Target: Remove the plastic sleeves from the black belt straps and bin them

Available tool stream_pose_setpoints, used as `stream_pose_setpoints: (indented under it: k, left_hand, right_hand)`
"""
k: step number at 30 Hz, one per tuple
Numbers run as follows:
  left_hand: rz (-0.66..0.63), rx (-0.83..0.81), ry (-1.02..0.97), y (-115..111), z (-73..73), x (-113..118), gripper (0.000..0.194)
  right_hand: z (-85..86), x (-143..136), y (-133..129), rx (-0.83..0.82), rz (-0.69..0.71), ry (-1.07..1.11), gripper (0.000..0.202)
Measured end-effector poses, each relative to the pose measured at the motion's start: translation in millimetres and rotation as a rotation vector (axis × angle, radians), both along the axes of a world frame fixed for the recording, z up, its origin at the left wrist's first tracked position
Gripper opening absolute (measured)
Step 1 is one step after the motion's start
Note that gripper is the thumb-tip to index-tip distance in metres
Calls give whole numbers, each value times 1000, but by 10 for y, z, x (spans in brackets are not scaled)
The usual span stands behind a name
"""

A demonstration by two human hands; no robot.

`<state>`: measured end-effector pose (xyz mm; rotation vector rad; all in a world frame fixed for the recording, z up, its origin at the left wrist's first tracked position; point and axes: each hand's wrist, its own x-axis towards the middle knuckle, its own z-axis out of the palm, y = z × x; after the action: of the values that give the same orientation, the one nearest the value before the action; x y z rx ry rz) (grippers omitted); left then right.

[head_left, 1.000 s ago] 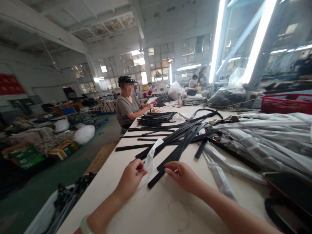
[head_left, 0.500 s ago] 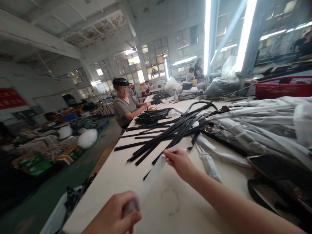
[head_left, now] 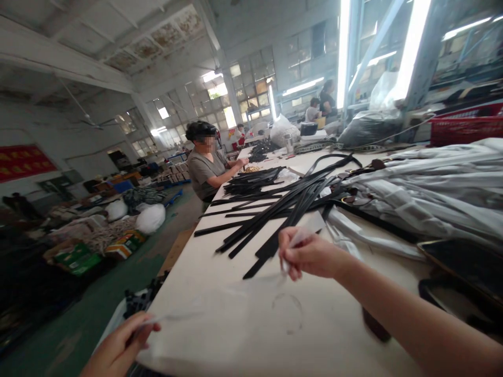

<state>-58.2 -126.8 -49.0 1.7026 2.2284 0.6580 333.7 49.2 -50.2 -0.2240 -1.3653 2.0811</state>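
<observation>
A thin translucent white strip (head_left: 228,294) stretches low over the pale tabletop between my two hands. At the lower left, my left hand (head_left: 128,337) pinches one end of it. My right hand (head_left: 304,254) is closed on the strip farther right, with a piece standing up past the fingers. Just beyond my right hand lie long black straps (head_left: 255,228), spread across the table (head_left: 181,272). Under my right forearm a dark brown end of something (head_left: 375,322) shows, blurred and partly hidden.
White-wrapped straps (head_left: 424,199) are heaped on the right, with a red basket (head_left: 467,128) behind. A dark flat object (head_left: 463,267) lies at the right edge. A person (head_left: 206,167) works at the table's far left side. A bin of black pieces (head_left: 137,303) stands below the left edge.
My left hand has moved left and down, and my right hand a little right. The strip between them is now drawn out longer and flatter. The brown end has come into view under my right forearm.
</observation>
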Motion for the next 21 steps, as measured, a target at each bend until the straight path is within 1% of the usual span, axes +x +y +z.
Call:
stream_pose_setpoints:
  k: [1,2,3,4,5,6,7,8,9,10,11,13,14,15,17,19,20,21]
  left_hand:
    - [-61,33,39,99,26,75,43]
    - [-133,86,95,211,55,178,37]
    - [-215,162,171,331,84,308,31]
    - [-313,244,268,457,108,460,25]
    - [-423,343,378,584,125,629,22]
    - [-550,450,495,710,131,809,21]
    - [-686,536,608,833,124,994,21]
    - [-823,615,705,949,104,1178,21]
    - [-947,671,774,1058,70,1353,21]
    - [-1047,709,810,1158,24,1514,20]
    - [-1115,746,813,1248,-31,1653,19]
    - [-1171,797,727,1396,-145,1855,22]
    - [-1170,793,656,1454,-194,1914,27]
    - [-1158,761,574,1499,-233,1946,32]
    - [-1162,636,404,1559,-277,1939,40]
    - [-1177,507,233,1589,-288,1866,50]
    - [-1167,480,147,1600,-290,1817,53]
    - [-1129,477,65,1613,-293,1766,53]
  right_hand:
    - [68,94,-28,37,218,-45,33]
    - [124,167,-52,69,429,-97,39]
    - [159,207,-67,105,603,-157,48]
    - [166,210,-72,139,707,-218,58]
    - [143,177,-66,169,720,-276,64]
    - [88,113,-49,184,631,-324,66]
    - [9,30,-23,176,462,-363,62]
    - [-86,-62,9,139,245,-372,54]
    - [-184,-149,42,63,27,-343,50]
    - [-273,-224,75,-19,-79,-294,50]
    - [-345,-281,105,-82,-104,-226,53]
    - [-424,-344,149,-142,-111,-87,56]
    - [-436,-357,166,-138,-131,-43,54]
    - [-438,-363,182,-129,-187,-27,51]
    - [-432,-370,219,-119,-344,-75,44]
    - [-439,-378,271,-116,-502,-176,44]
    - [-449,-382,297,-114,-571,-228,45]
    - [-460,-387,319,-109,-628,-279,45]
